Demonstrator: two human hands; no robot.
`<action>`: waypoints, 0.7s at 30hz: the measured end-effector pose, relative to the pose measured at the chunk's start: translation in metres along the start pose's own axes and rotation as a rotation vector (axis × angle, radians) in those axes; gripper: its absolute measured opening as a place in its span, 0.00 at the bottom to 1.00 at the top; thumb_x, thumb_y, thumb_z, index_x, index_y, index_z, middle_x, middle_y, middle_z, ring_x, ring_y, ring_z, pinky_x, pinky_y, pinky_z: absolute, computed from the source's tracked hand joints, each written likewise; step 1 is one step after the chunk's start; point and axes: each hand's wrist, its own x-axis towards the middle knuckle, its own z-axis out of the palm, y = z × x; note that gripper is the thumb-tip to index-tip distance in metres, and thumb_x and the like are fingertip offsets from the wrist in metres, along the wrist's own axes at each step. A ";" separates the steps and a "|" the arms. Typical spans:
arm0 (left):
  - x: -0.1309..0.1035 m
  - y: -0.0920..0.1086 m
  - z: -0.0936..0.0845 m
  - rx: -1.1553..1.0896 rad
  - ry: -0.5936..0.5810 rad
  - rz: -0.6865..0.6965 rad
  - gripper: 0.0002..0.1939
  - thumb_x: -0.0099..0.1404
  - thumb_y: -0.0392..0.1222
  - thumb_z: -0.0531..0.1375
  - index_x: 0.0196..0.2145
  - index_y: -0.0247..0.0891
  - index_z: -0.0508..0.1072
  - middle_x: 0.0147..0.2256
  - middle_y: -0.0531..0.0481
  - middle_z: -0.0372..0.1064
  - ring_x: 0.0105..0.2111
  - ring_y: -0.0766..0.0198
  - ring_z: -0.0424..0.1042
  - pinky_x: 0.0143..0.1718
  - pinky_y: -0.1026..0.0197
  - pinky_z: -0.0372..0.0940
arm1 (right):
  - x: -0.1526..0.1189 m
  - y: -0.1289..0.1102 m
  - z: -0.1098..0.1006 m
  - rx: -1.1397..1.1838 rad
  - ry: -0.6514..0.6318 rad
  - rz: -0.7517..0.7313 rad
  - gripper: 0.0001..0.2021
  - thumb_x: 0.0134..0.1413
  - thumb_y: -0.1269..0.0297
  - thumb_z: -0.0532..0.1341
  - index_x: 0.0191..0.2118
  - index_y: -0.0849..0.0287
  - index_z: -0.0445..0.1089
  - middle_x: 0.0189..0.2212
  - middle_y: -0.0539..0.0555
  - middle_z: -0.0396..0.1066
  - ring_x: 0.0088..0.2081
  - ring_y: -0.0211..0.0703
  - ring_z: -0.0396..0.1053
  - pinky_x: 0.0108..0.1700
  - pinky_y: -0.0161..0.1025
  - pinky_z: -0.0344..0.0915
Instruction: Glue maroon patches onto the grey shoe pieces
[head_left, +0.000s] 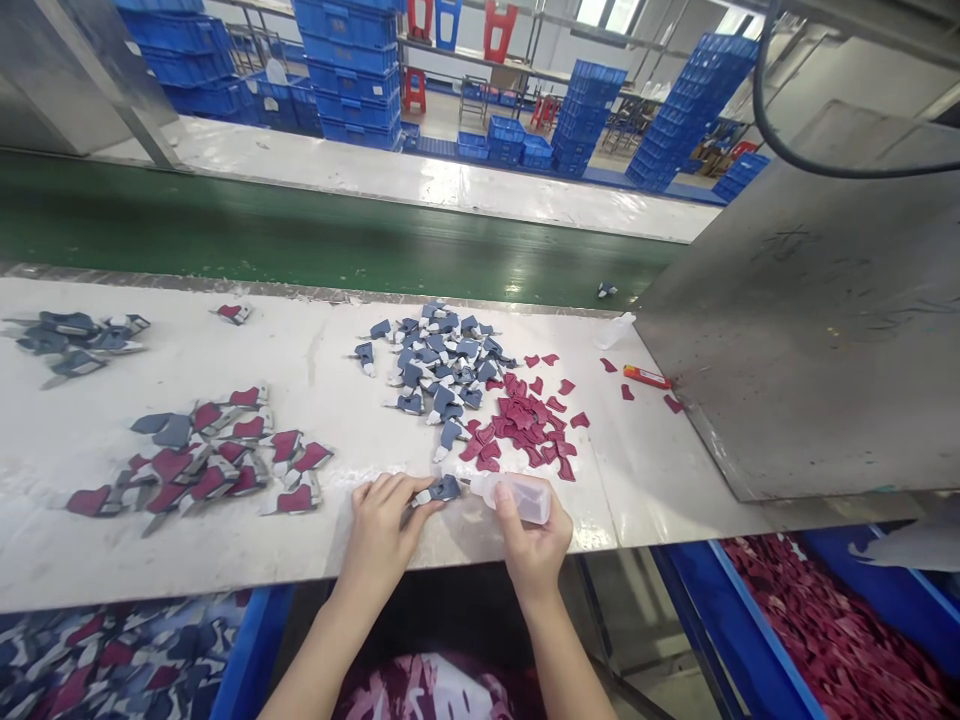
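Observation:
Near the table's front edge, my left hand (386,520) pinches a small blue-grey and white piece (444,489) between thumb and fingers. My right hand (534,535) is closed around a translucent squeeze bottle (525,497), its narrow tip pointing left at the piece. Whether tip and piece touch, I cannot tell. Just beyond my hands lies a heap of blue-grey and white pieces (442,355). Beside it on the right is a pile of flat dark-red pieces (525,418). Pieces with red tops (214,470) are spread to the left of my left hand.
More blue-grey pieces (71,335) lie far left. A red-orange tube (646,377) sits by a metal panel (810,330) on the right. Beyond the white table (375,400) runs a green belt (300,235). Blue bins (765,640) (259,640) flank me below the front edge.

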 end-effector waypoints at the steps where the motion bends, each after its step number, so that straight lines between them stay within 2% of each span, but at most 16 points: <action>1: 0.000 0.000 0.000 0.002 0.001 0.000 0.08 0.67 0.46 0.59 0.38 0.42 0.75 0.37 0.50 0.77 0.40 0.55 0.73 0.44 0.53 0.56 | -0.001 0.000 0.000 -0.001 0.009 -0.006 0.09 0.55 0.59 0.65 0.33 0.61 0.73 0.24 0.51 0.74 0.25 0.42 0.72 0.29 0.36 0.69; 14: -0.001 0.001 0.001 -0.014 -0.001 -0.017 0.08 0.68 0.47 0.59 0.39 0.43 0.75 0.37 0.49 0.77 0.40 0.54 0.73 0.45 0.52 0.55 | -0.005 0.004 -0.004 -0.002 0.053 -0.036 0.09 0.56 0.59 0.63 0.31 0.60 0.71 0.24 0.50 0.70 0.25 0.41 0.70 0.28 0.36 0.67; 21: -0.001 0.001 0.000 -0.009 -0.029 -0.018 0.07 0.68 0.44 0.57 0.40 0.42 0.74 0.38 0.48 0.77 0.41 0.54 0.72 0.45 0.52 0.55 | -0.006 -0.004 0.003 0.046 0.084 -0.005 0.10 0.53 0.58 0.65 0.34 0.60 0.72 0.24 0.52 0.74 0.26 0.43 0.72 0.29 0.37 0.70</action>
